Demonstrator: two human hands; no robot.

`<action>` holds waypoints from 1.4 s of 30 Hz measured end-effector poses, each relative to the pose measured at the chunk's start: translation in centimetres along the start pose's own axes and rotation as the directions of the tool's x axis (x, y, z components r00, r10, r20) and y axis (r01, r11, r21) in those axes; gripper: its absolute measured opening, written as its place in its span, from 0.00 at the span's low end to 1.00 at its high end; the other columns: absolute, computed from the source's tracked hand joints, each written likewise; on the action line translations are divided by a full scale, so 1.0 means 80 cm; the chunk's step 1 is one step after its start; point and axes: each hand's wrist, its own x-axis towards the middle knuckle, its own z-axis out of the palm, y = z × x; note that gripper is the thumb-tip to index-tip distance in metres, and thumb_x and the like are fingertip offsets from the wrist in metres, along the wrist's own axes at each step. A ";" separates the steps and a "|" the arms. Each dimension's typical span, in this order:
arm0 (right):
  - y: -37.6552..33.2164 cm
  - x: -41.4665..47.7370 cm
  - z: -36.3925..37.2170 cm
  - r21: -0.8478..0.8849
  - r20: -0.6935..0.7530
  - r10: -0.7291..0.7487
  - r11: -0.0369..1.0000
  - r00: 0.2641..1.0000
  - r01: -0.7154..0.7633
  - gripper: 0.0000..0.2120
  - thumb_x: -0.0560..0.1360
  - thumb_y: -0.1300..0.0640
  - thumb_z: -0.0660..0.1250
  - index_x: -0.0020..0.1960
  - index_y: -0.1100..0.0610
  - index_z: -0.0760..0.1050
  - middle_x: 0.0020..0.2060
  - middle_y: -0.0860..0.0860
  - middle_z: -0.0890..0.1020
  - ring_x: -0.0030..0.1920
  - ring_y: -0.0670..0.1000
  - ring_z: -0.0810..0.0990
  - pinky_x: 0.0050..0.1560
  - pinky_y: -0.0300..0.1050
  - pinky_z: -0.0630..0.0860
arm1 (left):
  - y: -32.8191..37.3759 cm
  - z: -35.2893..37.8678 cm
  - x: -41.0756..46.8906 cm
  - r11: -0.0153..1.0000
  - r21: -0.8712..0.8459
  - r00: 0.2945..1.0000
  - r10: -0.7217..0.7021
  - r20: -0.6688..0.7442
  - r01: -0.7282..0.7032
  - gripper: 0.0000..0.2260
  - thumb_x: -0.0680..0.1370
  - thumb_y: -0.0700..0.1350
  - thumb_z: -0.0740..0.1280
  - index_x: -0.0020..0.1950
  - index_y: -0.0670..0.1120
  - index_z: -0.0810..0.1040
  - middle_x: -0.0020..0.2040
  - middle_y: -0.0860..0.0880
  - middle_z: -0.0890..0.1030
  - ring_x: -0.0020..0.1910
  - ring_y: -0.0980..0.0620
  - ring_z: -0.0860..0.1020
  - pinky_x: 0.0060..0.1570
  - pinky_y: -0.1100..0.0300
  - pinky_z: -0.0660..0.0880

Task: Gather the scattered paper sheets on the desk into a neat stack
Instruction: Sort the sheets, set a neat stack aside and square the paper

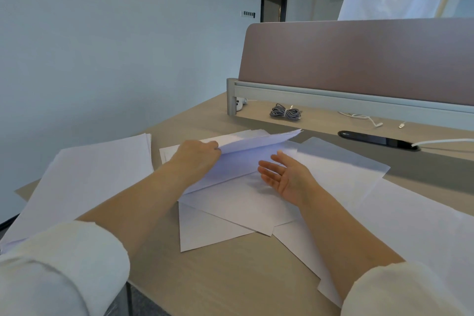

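Head view: my left hand [197, 159] grips the left end of a lifted bundle of sheets [256, 147], whose long axis runs off to the far right. My right hand [286, 178] is spread, palm up, just right of the bundle and over the loose sheets [230, 213]. A bigger pile [102, 174] sits to the left on the counter [230, 277]. I judge the right hand nearer the strays.

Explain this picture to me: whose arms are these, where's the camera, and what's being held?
There is no machine: a person works bare-handed, and the one camera sits on their head, looking down. The left hand grips the edge of a few lifted sheets; the right hand is open beside them, holding nothing. More loose sheets overlap on the desk, with another pile at the left. A coiled grey cable lies by the divider.
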 end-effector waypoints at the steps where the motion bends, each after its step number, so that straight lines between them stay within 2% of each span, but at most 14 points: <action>1: 0.001 0.001 0.001 -0.062 0.005 -0.001 0.998 1.000 0.001 0.11 0.80 0.54 0.61 0.57 0.60 0.70 0.52 0.60 0.79 0.44 0.55 0.80 0.34 0.41 0.81 | 0.004 0.001 -0.003 1.000 -0.010 0.999 0.016 0.029 -0.015 0.13 0.60 0.39 0.76 0.42 0.44 0.80 0.41 0.48 0.78 0.29 0.46 0.79 0.24 0.64 0.46; 2: 0.002 0.001 0.003 -0.126 0.008 -0.006 0.992 1.000 0.007 0.11 0.79 0.56 0.61 0.59 0.61 0.71 0.53 0.60 0.78 0.44 0.55 0.80 0.36 0.42 0.81 | 0.011 0.006 -0.005 0.997 -0.071 0.995 0.036 0.091 -0.030 0.11 0.68 0.42 0.72 0.48 0.44 0.79 0.46 0.48 0.78 0.36 0.45 0.80 0.24 0.64 0.54; 4: 0.006 0.003 0.007 -0.257 0.009 -0.027 0.966 1.000 0.029 0.13 0.79 0.58 0.62 0.62 0.61 0.71 0.51 0.58 0.77 0.45 0.54 0.80 0.42 0.44 0.80 | 0.022 0.020 -0.011 0.989 -0.144 0.979 -0.017 0.202 0.047 0.15 0.79 0.53 0.59 0.58 0.45 0.74 0.56 0.48 0.76 0.51 0.44 0.79 0.37 0.59 0.65; 6: 0.009 0.005 0.010 -0.354 0.011 -0.053 0.934 0.999 0.053 0.14 0.79 0.59 0.61 0.64 0.61 0.70 0.47 0.56 0.77 0.48 0.55 0.80 0.47 0.44 0.78 | 0.021 0.025 -0.014 0.978 -0.196 0.976 -0.034 0.216 0.078 0.23 0.78 0.62 0.55 0.59 0.46 0.73 0.57 0.48 0.75 0.54 0.45 0.77 0.42 0.57 0.66; 9: 0.011 0.006 0.010 -0.388 0.014 -0.059 0.920 0.998 0.060 0.14 0.79 0.59 0.61 0.64 0.59 0.70 0.46 0.55 0.77 0.50 0.56 0.79 0.50 0.44 0.78 | 0.008 0.034 -0.016 0.966 -0.241 0.972 -0.043 0.230 0.099 0.25 0.76 0.66 0.56 0.60 0.47 0.74 0.56 0.49 0.76 0.54 0.47 0.76 0.45 0.57 0.68; 16: 0.007 0.005 0.005 -0.277 0.012 -0.049 0.960 0.999 0.050 0.11 0.79 0.60 0.62 0.60 0.59 0.70 0.50 0.57 0.78 0.48 0.56 0.80 0.46 0.45 0.79 | 0.013 0.036 -0.014 0.967 -0.241 0.979 -0.035 0.200 0.083 0.15 0.77 0.51 0.60 0.58 0.45 0.74 0.56 0.46 0.76 0.53 0.44 0.77 0.43 0.56 0.68; 20: 0.006 0.004 0.004 -0.186 -0.016 -0.039 0.982 0.999 0.035 0.05 0.79 0.60 0.61 0.55 0.59 0.72 0.49 0.57 0.78 0.45 0.54 0.81 0.37 0.41 0.81 | 0.013 0.040 -0.012 0.970 -0.197 0.980 -0.110 0.168 0.143 0.12 0.80 0.41 0.55 0.60 0.44 0.72 0.57 0.45 0.76 0.53 0.42 0.78 0.45 0.54 0.70; 24: 0.003 0.006 0.002 -0.070 -0.090 -0.030 0.997 0.996 0.024 0.01 0.79 0.61 0.61 0.49 0.58 0.71 0.47 0.58 0.79 0.45 0.55 0.80 0.40 0.44 0.80 | 0.007 0.040 -0.011 0.943 -0.244 0.971 -0.202 0.129 0.228 0.12 0.80 0.38 0.55 0.63 0.43 0.69 0.56 0.45 0.76 0.52 0.43 0.78 0.43 0.55 0.71; 28: 0.002 0.003 0.006 -0.053 -0.136 -0.013 0.999 0.991 0.006 0.10 0.80 0.60 0.60 0.59 0.63 0.68 0.46 0.59 0.77 0.46 0.56 0.80 0.42 0.45 0.78 | 0.010 0.021 -0.011 0.939 -0.266 0.976 -0.198 0.092 0.216 0.18 0.80 0.38 0.55 0.70 0.43 0.63 0.57 0.45 0.76 0.52 0.44 0.79 0.42 0.54 0.72; 31: -0.002 -0.003 0.015 -0.120 -0.086 0.019 0.992 0.996 -0.029 0.20 0.78 0.46 0.61 0.61 0.60 0.65 0.55 0.62 0.77 0.52 0.59 0.80 0.45 0.48 0.79 | 0.025 -0.016 -0.007 0.940 -0.305 0.988 -0.138 0.072 0.154 0.24 0.79 0.40 0.55 0.75 0.47 0.54 0.59 0.44 0.76 0.51 0.42 0.78 0.43 0.54 0.72; 33: -0.007 -0.005 0.022 -0.209 -0.021 0.033 0.977 0.999 -0.037 0.24 0.76 0.40 0.61 0.61 0.57 0.64 0.58 0.61 0.77 0.52 0.61 0.80 0.48 0.52 0.79 | 0.046 -0.044 -0.003 0.896 -0.411 0.985 -0.144 0.091 0.169 0.24 0.80 0.42 0.54 0.75 0.47 0.51 0.58 0.42 0.76 0.49 0.41 0.76 0.42 0.55 0.67; 36: -0.006 -0.005 0.026 -0.343 -0.049 0.002 0.939 0.999 -0.019 0.22 0.76 0.46 0.64 0.64 0.58 0.68 0.56 0.61 0.78 0.48 0.60 0.82 0.49 0.52 0.80 | 0.073 -0.068 0.004 0.799 -0.571 0.982 -0.147 0.118 0.188 0.21 0.80 0.43 0.57 0.71 0.43 0.57 0.56 0.41 0.78 0.51 0.40 0.77 0.43 0.54 0.68; 38: -0.006 -0.004 0.023 -0.342 -0.105 -0.009 0.939 0.994 -0.028 0.19 0.78 0.52 0.62 0.65 0.62 0.70 0.55 0.62 0.79 0.48 0.61 0.81 0.50 0.54 0.80 | 0.074 -0.071 0.005 0.727 -0.658 0.976 -0.087 0.198 0.199 0.17 0.79 0.44 0.60 0.67 0.42 0.64 0.57 0.41 0.77 0.54 0.42 0.76 0.43 0.57 0.67; 42: -0.013 -0.005 0.020 -0.269 -0.068 -0.012 0.963 0.998 -0.007 0.22 0.77 0.44 0.62 0.62 0.60 0.70 0.54 0.62 0.79 0.49 0.61 0.82 0.44 0.53 0.81 | 0.066 -0.071 0.001 0.581 -0.796 0.980 -0.019 0.197 0.171 0.10 0.79 0.46 0.60 0.52 0.41 0.76 0.50 0.44 0.79 0.47 0.47 0.74 0.36 0.61 0.64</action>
